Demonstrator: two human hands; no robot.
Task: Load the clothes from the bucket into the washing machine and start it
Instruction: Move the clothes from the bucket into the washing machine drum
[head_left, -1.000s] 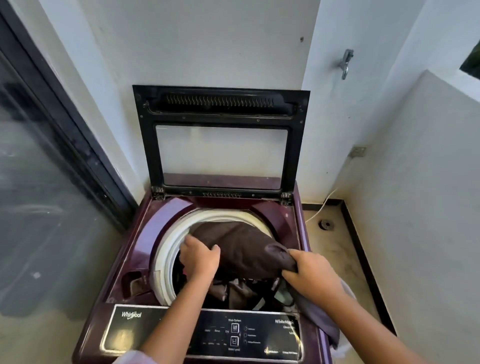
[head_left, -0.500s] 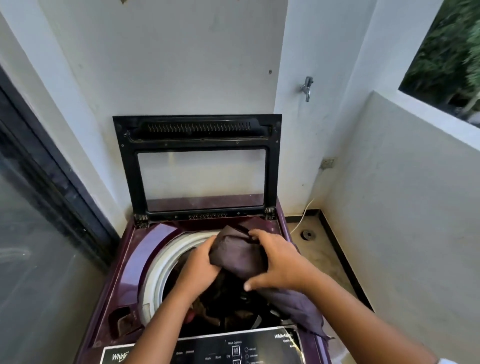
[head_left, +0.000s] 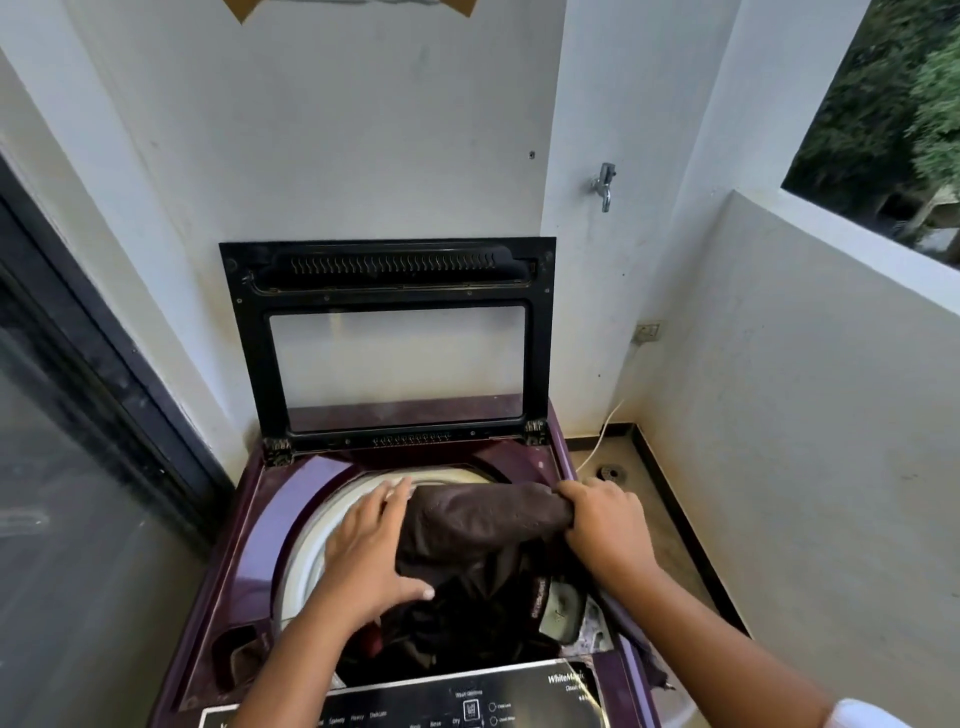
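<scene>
Bunched a moment ago, the brown garment (head_left: 483, 519) is now stretched over the drum rim (head_left: 306, 545) — gripped by the curled right hand (head_left: 602, 525), pressed by the flat left hand (head_left: 369, 551) — ready to be pushed in.

Control panel (head_left: 519, 696) of washing machine (head_left: 234, 597), frame's 6 o'clock:
- panel's 3 o'clock: white "WhiteMag…", rest hidden; smaller line beneath, unreadable
- panel's 7 o'clock, lower edge: "Heavy", "Delicate"
- toward 6 o'clock: "Dry"; neighbouring words blurred

Waistband (head_left: 540, 597) among clothes (head_left: 467, 519), frame's 5 o'clock: lettering too small to read.
</scene>
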